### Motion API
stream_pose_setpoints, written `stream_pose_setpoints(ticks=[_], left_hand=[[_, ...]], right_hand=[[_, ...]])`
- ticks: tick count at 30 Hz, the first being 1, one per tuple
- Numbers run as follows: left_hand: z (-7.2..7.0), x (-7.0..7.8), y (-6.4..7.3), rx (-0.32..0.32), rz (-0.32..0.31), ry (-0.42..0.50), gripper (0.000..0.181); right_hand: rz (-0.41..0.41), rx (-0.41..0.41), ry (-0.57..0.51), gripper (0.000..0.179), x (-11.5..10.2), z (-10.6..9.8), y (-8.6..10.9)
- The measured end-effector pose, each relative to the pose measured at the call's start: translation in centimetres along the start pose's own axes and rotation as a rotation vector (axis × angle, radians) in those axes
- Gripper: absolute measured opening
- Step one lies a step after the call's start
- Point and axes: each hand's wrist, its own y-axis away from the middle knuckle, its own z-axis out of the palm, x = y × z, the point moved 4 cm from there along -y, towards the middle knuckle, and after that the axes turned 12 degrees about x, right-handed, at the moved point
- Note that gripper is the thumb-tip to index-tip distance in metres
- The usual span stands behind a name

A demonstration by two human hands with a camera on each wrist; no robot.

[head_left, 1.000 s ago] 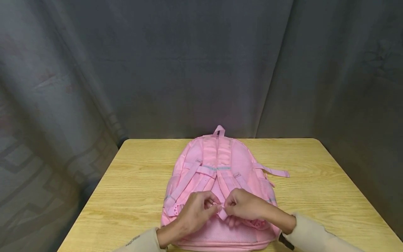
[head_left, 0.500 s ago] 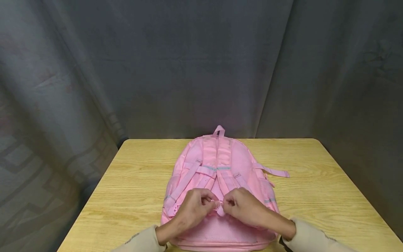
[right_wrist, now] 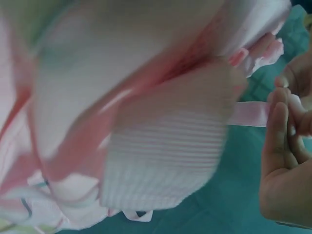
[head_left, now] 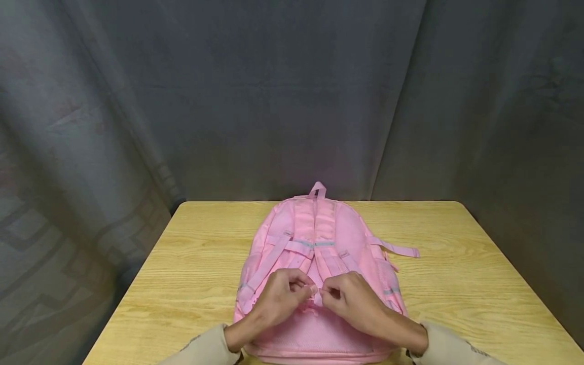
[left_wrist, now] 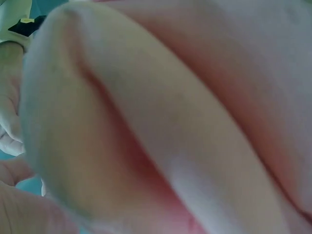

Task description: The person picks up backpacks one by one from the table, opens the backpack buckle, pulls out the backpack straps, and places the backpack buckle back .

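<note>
A pink backpack lies with its shoulder straps facing up and its top away from me. Over its lower half, my left hand pinches a small pink piece between thumb and fingertips. Close beside it, my right hand pinches a pink webbing strap. The fingertips nearly meet and hide most of what they hold. In the right wrist view the strap runs taut from the bag to the fingers. Blurred pink fabric fills most of the left wrist view.
The backpack stands on a wooden table. A loose side strap sticks out to the right of the bag, and a carry loop rises at its top. Dark grey curtains hang behind and at both sides.
Both hands have shifted slightly away from me, up the backpack, still pinching. The strap end between them, plainer a second ago, is now more covered by the fingers. The bag stays put.
</note>
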Motion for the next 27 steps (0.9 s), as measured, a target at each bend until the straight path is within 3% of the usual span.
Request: stream_pose_setpoints(ticks=[6,12,15,18,21,27], left_hand=[[0.1,-0.2,-0.2,-0.011,-0.085,0.075,0.010],[0.2,-0.6,-0.4,-0.017,-0.169,0.153,0.014],[0.2,-0.8,-0.3,-0.018,-0.190,0.179,0.014],[0.1,-0.7,-0.2,-0.009,-0.165,0.147,0.014],[0.0,-0.6,0.0,0.014,-0.089,0.061,0.011],[0.0,-0.3,0.3,0.054,0.058,-0.043,0.006]], right_hand=[[-0.069,0.075,0.032,0.032,-0.1,0.2,0.3],[-0.206,0.165,0.069,0.031,-0.3,0.3,0.6],[-0.236,0.169,0.100,0.030,-0.5,0.3,0.6],[-0.184,0.114,0.129,0.025,-0.5,0.2,0.4],[-0.061,0.028,0.120,0.020,-0.2,0.1,-0.1],[0.157,-0.094,-0.001,0.023,0.6,0.0,-0.6]])
